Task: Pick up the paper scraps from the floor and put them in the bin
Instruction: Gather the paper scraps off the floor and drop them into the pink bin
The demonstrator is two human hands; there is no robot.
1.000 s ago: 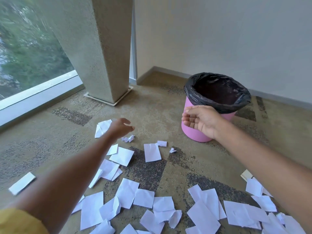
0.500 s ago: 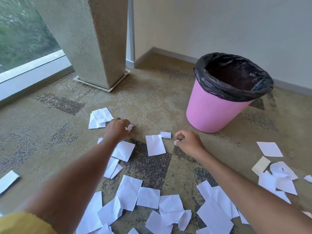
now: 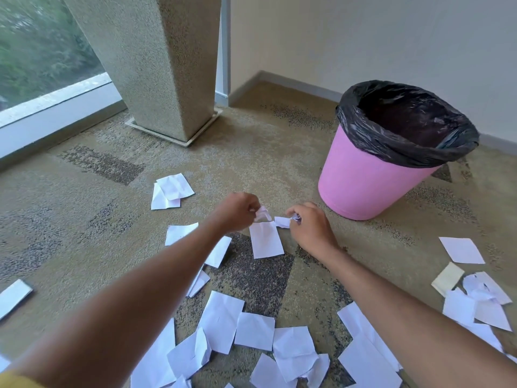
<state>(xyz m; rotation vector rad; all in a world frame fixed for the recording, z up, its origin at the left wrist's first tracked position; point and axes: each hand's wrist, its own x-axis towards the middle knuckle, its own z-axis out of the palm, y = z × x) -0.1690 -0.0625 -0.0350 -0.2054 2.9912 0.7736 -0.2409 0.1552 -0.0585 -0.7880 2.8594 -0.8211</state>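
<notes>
My left hand [image 3: 236, 211] pinches a small crumpled paper scrap [image 3: 262, 214] just above the carpet. My right hand [image 3: 310, 226] is closed on another small crumpled scrap [image 3: 282, 222] right beside it. Both hands hover over a flat white sheet [image 3: 265, 240]. The pink bin [image 3: 372, 180] with a black liner [image 3: 405, 121] stands upright to the right of my hands, its inside dark. Several more white paper scraps [image 3: 223, 320] lie scattered on the floor nearer to me.
A speckled concrete pillar [image 3: 156, 65] stands at the back left, next to a window ledge [image 3: 56, 107]. Two overlapping sheets [image 3: 170, 190] lie left of my hands. Another cluster of scraps [image 3: 475, 298] lies at the right. A wall and skirting run behind the bin.
Both hands dropped from mid-air to the floor and closed on small crumpled scraps, then drew close together. The view moved nearer to the bin.
</notes>
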